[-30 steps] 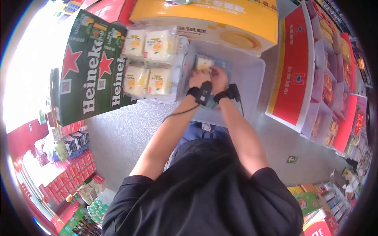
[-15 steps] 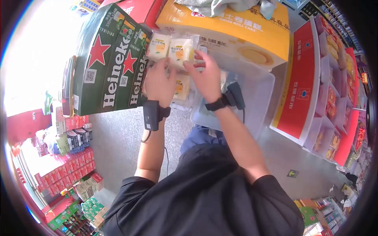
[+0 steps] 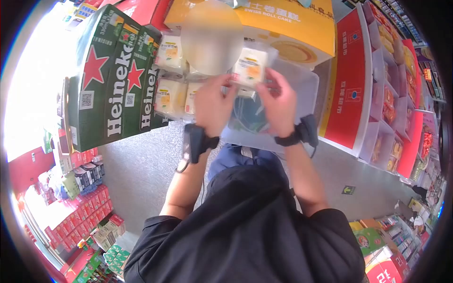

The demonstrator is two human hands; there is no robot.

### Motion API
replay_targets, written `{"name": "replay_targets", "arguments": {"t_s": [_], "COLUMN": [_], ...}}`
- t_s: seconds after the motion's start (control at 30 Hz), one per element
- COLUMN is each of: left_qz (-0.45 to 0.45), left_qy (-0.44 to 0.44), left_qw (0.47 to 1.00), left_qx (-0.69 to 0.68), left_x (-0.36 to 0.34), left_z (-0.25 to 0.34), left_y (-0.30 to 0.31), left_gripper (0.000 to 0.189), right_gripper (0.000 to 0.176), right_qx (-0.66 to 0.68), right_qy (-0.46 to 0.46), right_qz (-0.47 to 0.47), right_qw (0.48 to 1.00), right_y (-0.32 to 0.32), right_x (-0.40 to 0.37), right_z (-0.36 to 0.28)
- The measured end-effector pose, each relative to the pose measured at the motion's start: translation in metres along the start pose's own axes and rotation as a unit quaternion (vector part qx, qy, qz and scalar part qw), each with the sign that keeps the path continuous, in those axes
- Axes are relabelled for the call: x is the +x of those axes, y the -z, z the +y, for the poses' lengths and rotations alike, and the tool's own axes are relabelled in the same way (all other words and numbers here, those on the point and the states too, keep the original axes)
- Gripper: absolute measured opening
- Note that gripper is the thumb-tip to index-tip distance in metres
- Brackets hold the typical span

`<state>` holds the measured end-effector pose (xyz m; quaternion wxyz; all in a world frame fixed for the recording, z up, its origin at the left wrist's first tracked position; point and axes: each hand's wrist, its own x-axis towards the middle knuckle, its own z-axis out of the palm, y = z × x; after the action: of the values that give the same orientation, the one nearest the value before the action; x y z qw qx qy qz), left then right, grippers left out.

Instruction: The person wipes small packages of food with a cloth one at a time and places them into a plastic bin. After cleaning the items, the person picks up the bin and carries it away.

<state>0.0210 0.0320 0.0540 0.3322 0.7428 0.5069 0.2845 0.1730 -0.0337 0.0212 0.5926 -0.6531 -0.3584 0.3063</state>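
Note:
A white cake packet [image 3: 251,66] with a yellow picture on its label is held up between my two hands. My left hand [image 3: 214,106] pinches its lower left corner. On the lower right side, my right hand [image 3: 281,101] grips it with thumb and fingers. Beneath the hands is a translucent plastic bin [image 3: 306,94], with clear wrapping and something greenish inside. Left of my left hand lie several similar packets [image 3: 169,96] in clear wrap; my hand and a blurred round patch hide part of them.
Green Heineken cartons [image 3: 101,75] stand at the left. Behind the bin is a yellow Swiss roll cake box [image 3: 292,33]. A red display shelf [image 3: 351,80] with snack compartments rises on the right. Grey floor [image 3: 141,165] shows below.
Both hands have moved right, from above the row of packets to over the bin, and now hold one packet raised between them. The whole view has shifted slightly.

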Motion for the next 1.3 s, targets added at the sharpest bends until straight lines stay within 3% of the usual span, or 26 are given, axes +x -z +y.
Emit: {"name": "replay_targets", "arguments": {"t_s": [0.07,0.23,0.47,0.6,0.8,0.9,1.0,1.1,1.17,1.3], "left_qz": [-0.057,-0.105,-0.131,-0.136,-0.178,-0.137,-0.068,0.061,0.175,0.229], "left_qy": [-0.031,-0.03,0.013,0.016,0.01,-0.071,-0.014,0.067,0.175,0.3], "left_qw": [0.998,0.993,0.981,0.975,0.967,0.988,0.995,0.992,0.93,0.829], "left_qx": [-0.01,0.054,0.145,0.173,0.184,0.017,-0.067,-0.091,-0.274,-0.412], "left_x": [0.005,-0.002,0.002,0.0,-0.004,-0.024,-0.056,-0.086,-0.101,-0.104], "left_z": [-0.019,-0.044,-0.086,-0.101,-0.085,-0.049,-0.012,-0.05,-0.084,-0.103], "left_y": [-0.047,-0.135,-0.172,-0.179,-0.168,-0.105,-0.011,0.045,0.054,0.042], "left_gripper": [0.024,0.018,0.018,0.018,0.02,0.025,0.02,0.013,0.015,0.02], "right_gripper": [0.04,0.036,0.028,0.029,0.031,0.031,0.03,0.03,0.034,0.044], "right_qx": [0.015,-0.064,-0.138,-0.151,-0.161,-0.184,0.045,0.061,0.048,-0.047], "right_qy": [-0.083,-0.069,-0.109,-0.19,-0.172,-0.082,-0.121,-0.092,-0.044,0.003], "right_qz": [0.03,0.098,0.11,0.094,0.041,0.095,0.011,-0.081,-0.115,-0.127], "right_qw": [0.996,0.991,0.978,0.966,0.971,0.975,0.992,0.991,0.991,0.991], "right_y": [0.029,0.056,0.032,0.025,0.036,0.034,0.023,-0.016,-0.047,-0.084], "right_x": [-0.011,-0.016,-0.007,-0.008,-0.001,-0.001,-0.005,-0.018,-0.018,-0.011], "right_z": [0.027,0.108,0.213,0.186,0.23,0.158,0.088,0.02,0.016,0.011]}}
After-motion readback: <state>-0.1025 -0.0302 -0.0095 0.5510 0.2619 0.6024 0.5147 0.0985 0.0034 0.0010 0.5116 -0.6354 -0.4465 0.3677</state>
